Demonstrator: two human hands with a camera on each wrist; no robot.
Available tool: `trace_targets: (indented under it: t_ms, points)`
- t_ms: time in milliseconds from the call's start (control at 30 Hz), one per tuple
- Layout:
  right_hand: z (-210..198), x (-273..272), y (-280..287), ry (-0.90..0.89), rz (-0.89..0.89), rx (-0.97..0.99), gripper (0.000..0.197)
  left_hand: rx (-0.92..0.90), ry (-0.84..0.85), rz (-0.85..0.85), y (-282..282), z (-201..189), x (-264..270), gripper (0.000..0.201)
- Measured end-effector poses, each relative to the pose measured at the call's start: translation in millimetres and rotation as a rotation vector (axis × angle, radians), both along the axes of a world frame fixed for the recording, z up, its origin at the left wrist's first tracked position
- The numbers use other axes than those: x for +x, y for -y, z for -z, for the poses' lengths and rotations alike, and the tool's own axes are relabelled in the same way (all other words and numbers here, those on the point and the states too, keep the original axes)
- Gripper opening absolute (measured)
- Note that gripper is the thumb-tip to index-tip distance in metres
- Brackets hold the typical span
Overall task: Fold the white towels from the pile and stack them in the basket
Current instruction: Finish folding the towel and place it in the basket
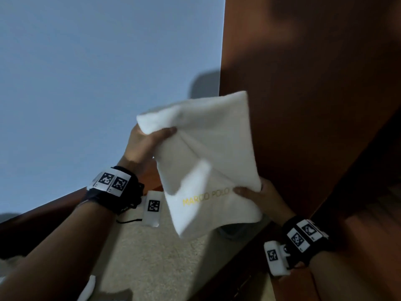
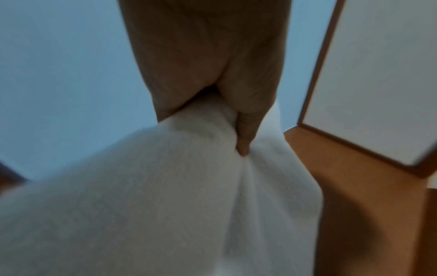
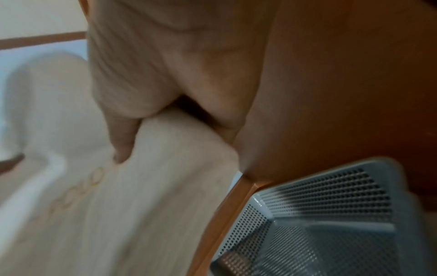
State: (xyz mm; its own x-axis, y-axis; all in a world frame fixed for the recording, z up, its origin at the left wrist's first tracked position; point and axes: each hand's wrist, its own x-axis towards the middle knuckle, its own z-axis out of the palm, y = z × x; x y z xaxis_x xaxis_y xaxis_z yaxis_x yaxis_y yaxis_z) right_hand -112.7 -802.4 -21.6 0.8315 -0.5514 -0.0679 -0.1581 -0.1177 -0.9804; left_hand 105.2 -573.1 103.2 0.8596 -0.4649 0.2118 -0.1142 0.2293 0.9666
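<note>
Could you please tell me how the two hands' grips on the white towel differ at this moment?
The left hand pinches the towel at its upper far corner; the right hand pinches its lower near edge, beside the gold lettering. The left is held higher than the right. Both have the thumb on top.

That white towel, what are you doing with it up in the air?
A person is holding up a folded white terry towel with gold lettering in both hands. The left hand grips its upper left corner, and the right hand pinches its lower right edge near the lettering. A grey perforated plastic basket sits just beyond the right hand, beside brown wooden furniture. The towel is not in the basket yet.
</note>
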Motion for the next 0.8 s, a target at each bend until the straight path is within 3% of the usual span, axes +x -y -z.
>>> trace_targets:
  t_ms: [100,233,367,433,500,533,700,800]
  points:
    - [11.9,17.2,42.9,-0.090,0.004,-0.052,0.046,0.060,-0.129,-0.048,32.4,49.1,24.4,0.042]
    - [50.4,61.2,101.3,-0.269,-0.027,-0.115,0.042,0.302,-0.234,-0.057,86.8,122.8,67.5,0.033]
    - [113.1,111.6,159.8,-0.482,-0.087,-0.224,0.064,0.621,-0.300,-0.101,145.0,227.4,134.4,0.049]
    - [138.1,132.9,179.5,-0.580,-0.132,-0.246,0.070,0.772,-0.323,-0.107,170.6,232.9,133.1,0.036]
    - [156.7,148.5,193.4,-0.672,-0.183,-0.285,0.062,0.891,-0.357,-0.104,192.3,245.8,134.1,0.013]
    - [164.9,154.4,198.8,-0.704,-0.197,-0.300,0.059,0.927,-0.374,-0.106,201.3,257.6,137.3,0.013]
    - [200.8,174.9,212.6,-0.825,-0.228,-0.374,0.050,1.085,-0.437,-0.118,223.1,314.4,159.5,0.025]
    - [209.5,181.3,210.0,-0.920,-0.269,-0.421,0.053,1.213,-0.474,-0.114,222.7,350.9,174.7,0.066]
